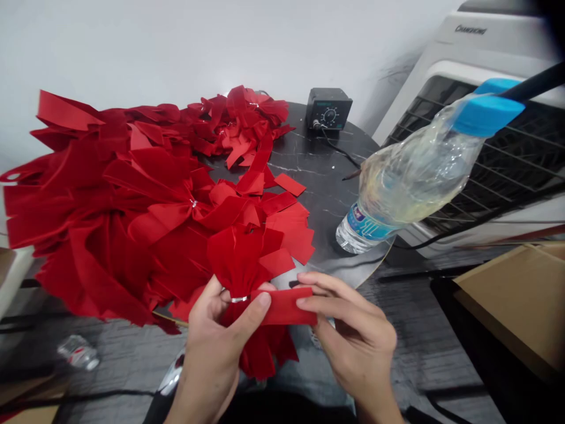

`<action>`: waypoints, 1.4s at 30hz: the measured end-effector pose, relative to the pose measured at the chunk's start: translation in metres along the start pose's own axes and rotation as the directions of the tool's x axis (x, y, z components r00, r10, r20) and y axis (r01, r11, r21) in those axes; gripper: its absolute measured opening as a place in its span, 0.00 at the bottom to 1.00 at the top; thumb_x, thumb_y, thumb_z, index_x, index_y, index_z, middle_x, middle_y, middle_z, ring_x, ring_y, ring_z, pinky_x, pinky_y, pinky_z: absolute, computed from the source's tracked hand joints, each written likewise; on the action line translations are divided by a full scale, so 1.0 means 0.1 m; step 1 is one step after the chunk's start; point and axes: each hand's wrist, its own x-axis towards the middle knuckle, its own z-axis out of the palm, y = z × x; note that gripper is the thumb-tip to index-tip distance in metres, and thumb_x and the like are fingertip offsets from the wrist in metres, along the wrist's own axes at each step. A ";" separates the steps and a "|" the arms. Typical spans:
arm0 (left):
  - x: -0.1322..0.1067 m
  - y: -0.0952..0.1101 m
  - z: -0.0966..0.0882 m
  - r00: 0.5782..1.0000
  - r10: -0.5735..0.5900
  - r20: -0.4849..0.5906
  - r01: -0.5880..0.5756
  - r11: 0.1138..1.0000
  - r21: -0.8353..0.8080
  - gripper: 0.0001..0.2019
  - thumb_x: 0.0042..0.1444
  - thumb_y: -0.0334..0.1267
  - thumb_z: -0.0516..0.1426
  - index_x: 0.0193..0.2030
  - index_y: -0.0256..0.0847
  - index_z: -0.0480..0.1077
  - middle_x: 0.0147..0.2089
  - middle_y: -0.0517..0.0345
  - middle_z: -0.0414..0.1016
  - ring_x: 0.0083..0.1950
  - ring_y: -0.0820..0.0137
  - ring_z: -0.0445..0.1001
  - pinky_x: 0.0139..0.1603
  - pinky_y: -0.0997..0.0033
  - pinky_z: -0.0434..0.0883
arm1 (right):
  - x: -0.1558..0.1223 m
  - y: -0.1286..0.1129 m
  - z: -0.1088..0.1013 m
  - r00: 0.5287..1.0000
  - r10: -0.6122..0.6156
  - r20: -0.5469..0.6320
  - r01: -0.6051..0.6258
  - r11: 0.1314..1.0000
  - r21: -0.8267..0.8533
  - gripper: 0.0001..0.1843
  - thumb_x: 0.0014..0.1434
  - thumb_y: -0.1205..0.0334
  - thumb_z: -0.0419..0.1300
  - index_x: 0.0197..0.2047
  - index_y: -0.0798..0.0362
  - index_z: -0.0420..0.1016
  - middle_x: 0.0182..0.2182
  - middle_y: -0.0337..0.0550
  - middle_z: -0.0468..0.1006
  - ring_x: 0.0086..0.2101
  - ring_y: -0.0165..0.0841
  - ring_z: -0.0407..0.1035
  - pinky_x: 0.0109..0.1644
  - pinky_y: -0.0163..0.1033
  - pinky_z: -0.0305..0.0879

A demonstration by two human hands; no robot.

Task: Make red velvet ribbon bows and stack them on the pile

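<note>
In my left hand (225, 341) is a red velvet bow (236, 259), gathered at the middle by a shiny silver tie (239, 300). My left thumb presses on the end of a short red ribbon strip (282, 309) beside that tie. The strip's other end is pinched between the thumb and fingers of my right hand (353, 330). One half of the bow fans out above my hands, the other hangs below them. Just past my fingers, a large pile of similar red bows (132, 218) covers the left of the table, with several loose red strips (291, 232) at its near right.
A round black marbled table (318, 171) carries a black control box (329, 109) with a dial and cable. On its right stands a tilted-looking plastic bottle (406, 171) with tools in its cut top. A white cooler (441, 59), a cardboard box (521, 294) and a floor bottle (78, 352) surround it.
</note>
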 end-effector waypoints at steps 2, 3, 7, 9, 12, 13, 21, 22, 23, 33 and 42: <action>0.02 -0.02 0.00 0.996 0.034 -0.076 -0.034 0.999 0.001 0.25 0.48 0.37 0.80 0.52 0.40 0.80 0.43 0.54 0.91 0.41 0.63 0.90 0.46 0.70 0.86 | -0.01 0.01 -0.02 0.998 0.012 0.065 -0.012 1.000 0.006 0.24 0.65 0.78 0.68 0.55 0.39 0.88 0.57 0.42 0.87 0.51 0.39 0.86 0.55 0.44 0.86; 0.03 -0.02 0.00 0.992 0.055 -0.110 -0.055 0.998 0.003 0.25 0.47 0.37 0.80 0.51 0.40 0.81 0.43 0.53 0.91 0.42 0.62 0.90 0.47 0.70 0.86 | -0.01 0.01 -0.03 0.996 0.013 0.089 -0.013 1.000 -0.001 0.26 0.64 0.77 0.70 0.57 0.38 0.87 0.57 0.41 0.88 0.50 0.39 0.86 0.55 0.42 0.86; 0.04 -0.03 0.01 0.984 0.090 -0.153 -0.084 0.996 0.042 0.25 0.46 0.37 0.80 0.51 0.39 0.81 0.43 0.53 0.91 0.44 0.61 0.90 0.48 0.70 0.86 | -0.02 0.00 -0.04 0.997 -0.032 0.065 0.034 0.999 -0.022 0.24 0.62 0.74 0.74 0.56 0.39 0.88 0.47 0.37 0.91 0.41 0.33 0.87 0.46 0.33 0.86; 0.03 -0.02 0.00 0.986 0.083 -0.144 -0.076 0.995 0.057 0.24 0.46 0.37 0.80 0.49 0.39 0.81 0.42 0.54 0.91 0.43 0.61 0.90 0.47 0.70 0.86 | -0.02 0.00 -0.03 0.999 -0.035 0.027 0.035 0.999 -0.012 0.20 0.62 0.75 0.74 0.52 0.41 0.89 0.45 0.37 0.91 0.40 0.33 0.87 0.46 0.33 0.85; 0.01 -0.01 -0.01 0.988 0.073 -0.132 -0.065 0.996 0.065 0.22 0.47 0.38 0.80 0.47 0.39 0.81 0.42 0.54 0.91 0.42 0.61 0.90 0.45 0.72 0.86 | -0.03 -0.01 0.00 0.999 0.025 -0.040 -0.025 1.000 0.005 0.15 0.63 0.75 0.72 0.47 0.44 0.90 0.45 0.38 0.91 0.41 0.34 0.87 0.48 0.35 0.85; 0.00 -0.01 -0.01 0.990 0.068 -0.121 -0.060 0.996 0.066 0.22 0.48 0.39 0.80 0.47 0.39 0.81 0.42 0.54 0.91 0.42 0.61 0.90 0.45 0.71 0.86 | -0.03 -0.01 0.01 0.997 0.054 -0.059 -0.053 0.999 0.013 0.14 0.64 0.74 0.72 0.45 0.44 0.89 0.44 0.38 0.91 0.41 0.34 0.87 0.48 0.36 0.84; -0.07 0.03 0.04 0.998 0.068 0.003 -0.067 0.986 0.152 0.27 0.42 0.40 0.81 0.50 0.43 0.82 0.45 0.51 0.91 0.46 0.54 0.91 0.46 0.68 0.86 | -0.04 0.00 0.01 0.979 0.142 -0.146 -0.139 0.990 0.029 0.12 0.62 0.73 0.74 0.42 0.45 0.87 0.39 0.36 0.89 0.39 0.31 0.84 0.46 0.34 0.80; -0.07 0.03 0.05 0.997 0.071 -0.029 -0.064 0.980 0.190 0.25 0.44 0.40 0.81 0.49 0.42 0.83 0.43 0.51 0.91 0.45 0.56 0.90 0.45 0.68 0.86 | -0.04 0.00 0.01 0.978 0.148 -0.150 -0.144 0.989 0.032 0.11 0.62 0.73 0.74 0.42 0.45 0.86 0.39 0.35 0.89 0.39 0.31 0.84 0.46 0.33 0.80; -0.07 0.03 0.05 0.995 0.083 -0.052 -0.069 0.972 0.223 0.23 0.45 0.41 0.80 0.47 0.42 0.83 0.42 0.51 0.91 0.45 0.56 0.90 0.45 0.68 0.86 | -0.03 0.00 0.01 0.975 0.154 -0.159 -0.151 0.988 0.034 0.11 0.62 0.73 0.74 0.41 0.45 0.86 0.38 0.35 0.89 0.39 0.30 0.84 0.45 0.33 0.80; -0.07 -0.03 0.04 0.980 0.195 -0.027 -0.165 0.890 0.425 0.14 0.54 0.43 0.75 0.46 0.46 0.83 0.44 0.56 0.91 0.48 0.58 0.90 0.52 0.63 0.87 | -0.02 -0.03 0.03 0.950 0.207 -0.233 -0.201 0.978 0.052 0.08 0.61 0.70 0.76 0.39 0.47 0.85 0.35 0.34 0.88 0.34 0.27 0.83 0.42 0.28 0.80; -0.09 -0.02 0.08 0.973 0.221 -0.065 -0.172 0.886 0.431 0.11 0.56 0.41 0.75 0.44 0.48 0.84 0.42 0.60 0.91 0.42 0.65 0.89 0.45 0.73 0.87 | 0.02 -0.03 0.05 0.931 0.267 -0.251 -0.255 0.964 0.080 0.07 0.60 0.68 0.77 0.37 0.48 0.85 0.33 0.35 0.88 0.31 0.27 0.82 0.38 0.27 0.80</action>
